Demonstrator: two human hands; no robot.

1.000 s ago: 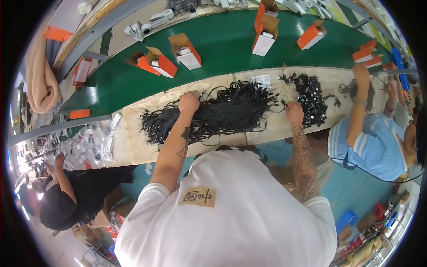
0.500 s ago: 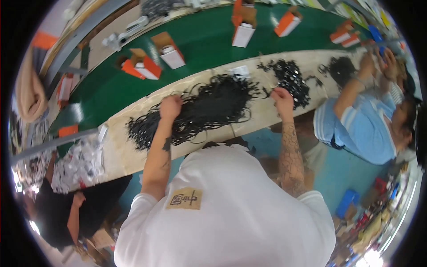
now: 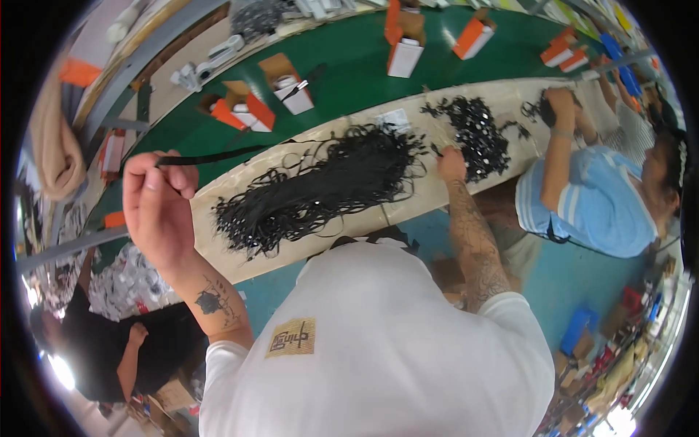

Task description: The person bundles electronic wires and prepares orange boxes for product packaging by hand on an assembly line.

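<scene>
My left hand is raised at the left, fingers pinched on one end of a black strap. The strap stretches rightward above a long heap of black straps on the cream-coloured table surface. At the right end of this heap, my right hand is closed, with a small dark bit at its fingertips; what it grips is too small to make out. Just beyond it lies a second pile of shiny black pieces. A blurred dark strip with a pale end shows in front of a box.
Open orange-and-white boxes stand along the green surface at the back. A person in light blue works at the right, a hand on another black pile. A person in black is at the left near clear plastic bags.
My left hand has lifted off the heap and moved left and up, drawing a black strap with it. My right hand has shifted slightly left and nearer.
</scene>
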